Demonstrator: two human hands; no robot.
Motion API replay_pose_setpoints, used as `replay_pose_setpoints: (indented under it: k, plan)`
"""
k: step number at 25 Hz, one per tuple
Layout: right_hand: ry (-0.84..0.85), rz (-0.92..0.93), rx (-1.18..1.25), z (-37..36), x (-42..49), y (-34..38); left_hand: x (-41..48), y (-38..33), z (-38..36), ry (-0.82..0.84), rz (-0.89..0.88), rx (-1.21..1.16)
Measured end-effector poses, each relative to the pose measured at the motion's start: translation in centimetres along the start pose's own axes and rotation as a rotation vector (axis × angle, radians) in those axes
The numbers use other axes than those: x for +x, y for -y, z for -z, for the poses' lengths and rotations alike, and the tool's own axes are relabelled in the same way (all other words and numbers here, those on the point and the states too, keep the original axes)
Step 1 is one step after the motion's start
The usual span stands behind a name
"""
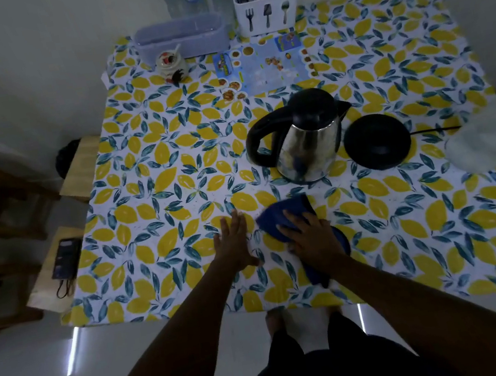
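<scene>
The right hand [308, 236] presses flat on the blue cloth [286, 211], its grip wide, fingers straight and spread. The cloth lies under the palm on the tabletop [161, 201], showing ahead of the fingertips and back past the wrist. Just left of it, the left hand [235, 241] rests flat, grip wide, holding nothing. Beyond the cloth stands the kettle [307, 142], with the base [377, 141] to its right.
</scene>
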State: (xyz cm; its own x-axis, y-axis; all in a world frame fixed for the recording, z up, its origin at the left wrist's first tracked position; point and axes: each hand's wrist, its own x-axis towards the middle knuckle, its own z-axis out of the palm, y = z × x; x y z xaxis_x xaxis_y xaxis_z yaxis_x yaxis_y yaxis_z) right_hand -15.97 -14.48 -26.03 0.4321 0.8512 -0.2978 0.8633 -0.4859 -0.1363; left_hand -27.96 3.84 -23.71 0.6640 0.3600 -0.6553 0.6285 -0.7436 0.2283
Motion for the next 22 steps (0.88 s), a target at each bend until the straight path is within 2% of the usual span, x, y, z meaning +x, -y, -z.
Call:
replay_pose_setpoints:
  k: [2,7,10,12,16,19,22]
  plan:
    - [-0.020,0.000,0.043,0.0,-3.3,-4.1,0.4,-1.9,0.1,-0.005,0.007,0.049]
    - [-0.043,-0.496,0.055,1.5,-2.1,-12.0,1.1,-7.5,-1.8,0.021,-0.120,0.072]
    - [-0.059,-0.611,0.165,2.8,-0.2,-11.9,1.2,-7.3,-2.8,-0.022,-0.101,0.103]
    - [-0.072,-0.566,0.175,2.2,-1.2,-10.3,1.2,-6.7,-3.0,-0.051,-0.127,0.085]
    - [-0.078,-0.303,0.118,-2.0,-8.2,-5.0,1.3,-6.5,-3.2,-0.073,-0.138,0.076]
    - [-0.059,-0.149,0.041,-2.5,-9.3,-5.7,1.1,-6.3,-3.4,-0.091,-0.145,0.069]
    - [-0.069,-0.212,-0.020,-0.6,-5.5,-8.0,0.9,-6.1,-3.5,-0.099,-0.152,0.048]
